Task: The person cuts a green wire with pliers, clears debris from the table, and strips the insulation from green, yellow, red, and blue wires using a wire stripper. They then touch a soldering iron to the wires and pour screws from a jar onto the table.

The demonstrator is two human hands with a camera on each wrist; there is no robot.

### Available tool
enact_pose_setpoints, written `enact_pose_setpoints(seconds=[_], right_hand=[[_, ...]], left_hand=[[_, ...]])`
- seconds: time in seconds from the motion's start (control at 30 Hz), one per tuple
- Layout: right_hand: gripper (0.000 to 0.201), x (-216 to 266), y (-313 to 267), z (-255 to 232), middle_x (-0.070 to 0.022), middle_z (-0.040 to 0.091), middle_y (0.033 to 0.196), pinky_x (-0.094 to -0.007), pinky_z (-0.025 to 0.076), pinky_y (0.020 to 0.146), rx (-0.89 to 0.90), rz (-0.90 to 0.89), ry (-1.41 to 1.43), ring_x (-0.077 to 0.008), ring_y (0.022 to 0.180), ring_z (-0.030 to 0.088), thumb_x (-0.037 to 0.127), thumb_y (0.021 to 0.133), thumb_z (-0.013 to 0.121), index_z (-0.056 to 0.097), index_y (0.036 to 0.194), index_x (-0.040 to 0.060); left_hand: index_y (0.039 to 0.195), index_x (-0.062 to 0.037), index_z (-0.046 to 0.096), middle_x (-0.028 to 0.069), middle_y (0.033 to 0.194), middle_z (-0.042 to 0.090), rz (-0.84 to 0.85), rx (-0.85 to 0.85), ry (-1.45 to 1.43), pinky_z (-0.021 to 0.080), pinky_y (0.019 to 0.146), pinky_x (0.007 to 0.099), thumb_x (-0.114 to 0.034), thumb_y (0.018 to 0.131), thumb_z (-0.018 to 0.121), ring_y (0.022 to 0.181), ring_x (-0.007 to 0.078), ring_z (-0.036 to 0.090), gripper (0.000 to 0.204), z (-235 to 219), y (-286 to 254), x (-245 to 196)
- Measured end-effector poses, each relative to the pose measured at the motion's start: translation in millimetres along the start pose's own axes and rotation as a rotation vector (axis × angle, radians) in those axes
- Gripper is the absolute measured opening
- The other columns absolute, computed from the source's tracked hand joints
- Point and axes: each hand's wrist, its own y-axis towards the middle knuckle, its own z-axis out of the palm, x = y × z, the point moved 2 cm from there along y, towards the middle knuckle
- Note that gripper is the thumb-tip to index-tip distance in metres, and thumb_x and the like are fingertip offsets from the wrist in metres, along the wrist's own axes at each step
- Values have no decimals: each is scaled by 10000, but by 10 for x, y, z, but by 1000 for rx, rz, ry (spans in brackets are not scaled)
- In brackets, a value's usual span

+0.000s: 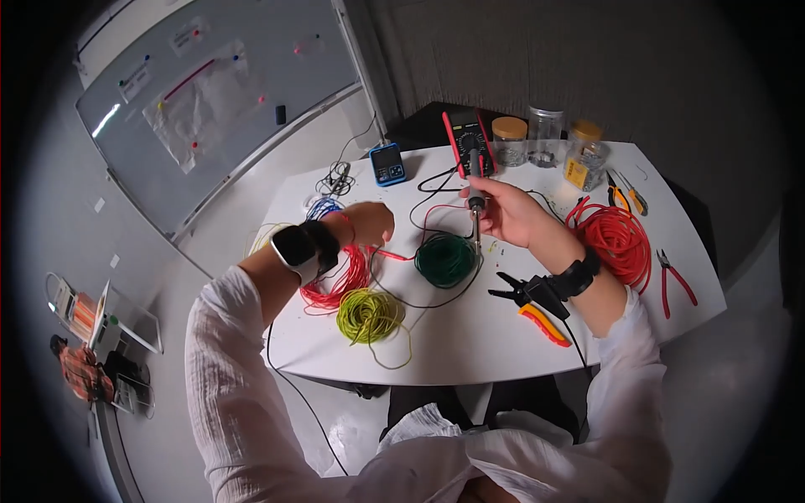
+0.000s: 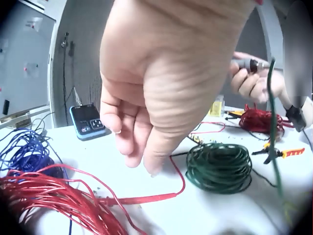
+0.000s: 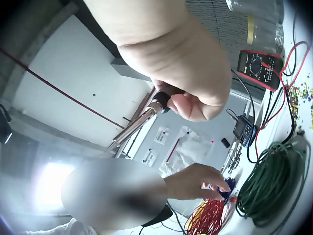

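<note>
My right hand (image 1: 513,216) grips a soldering iron (image 1: 475,203) by its grey handle, its metal shaft pointing down toward me, above the green wire coil (image 1: 445,261). In the right wrist view the iron's shaft (image 3: 134,128) sticks out past my curled fingers. My left hand (image 1: 375,223) hovers over the table with fingers loosely bent downward; nothing is between them in the left wrist view. Below it lies a red test probe (image 2: 142,199) with its red lead. Close by are a red wire coil (image 1: 345,278), a blue wire coil (image 2: 29,159) and a yellow-green wire coil (image 1: 366,317).
A red-edged multimeter (image 1: 470,134), a blue handheld device (image 1: 388,164) and lidded jars (image 1: 509,142) line the back. On the right lie a thick red wire coil (image 1: 616,243), red-handled cutters (image 1: 668,281), orange-handled tools (image 1: 620,197) and wire strippers (image 1: 543,323). Black leads cross the tabletop.
</note>
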Motion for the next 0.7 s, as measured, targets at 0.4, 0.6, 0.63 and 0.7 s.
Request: enact_pose_setpoints(seconds=[0.4, 0.6, 0.63, 0.7], right_hand=[[275, 145, 754, 212, 22, 499, 640, -187, 292, 416, 77, -17, -193, -54, 488, 393, 307, 816, 584, 578, 857, 35], [217, -42, 1156, 908, 21, 447, 570, -233, 348, 443, 90, -89, -497, -77, 467, 407, 304, 794, 607, 526, 747, 109], [217, -87, 1174, 938, 30, 463, 585, -217, 341, 450, 172, -92, -478, -69, 492, 418, 310, 791, 608, 506, 751, 122], [213, -149, 1235, 978, 33, 473, 595, -212, 336, 452, 186, -85, -517, -64, 498, 416, 308, 790, 609, 509, 755, 124]], left_hand=[[836, -46, 638, 110, 782, 634, -122, -466, -407, 478, 609, 316, -239, 811, 534, 674, 221, 607, 220, -537, -338, 46], [1036, 11, 579, 88, 886, 622, -304, -404, -1051, 483, 747, 268, -288, 882, 484, 829, 145, 586, 349, -626, -650, 107], [1036, 11, 579, 88, 886, 622, -305, -412, -1057, 483, 747, 268, -288, 882, 484, 829, 145, 586, 349, -578, -673, 111], [1028, 6, 582, 90, 911, 619, -411, -427, -1215, 483, 767, 261, -228, 849, 549, 829, 147, 596, 296, -468, -677, 115]])
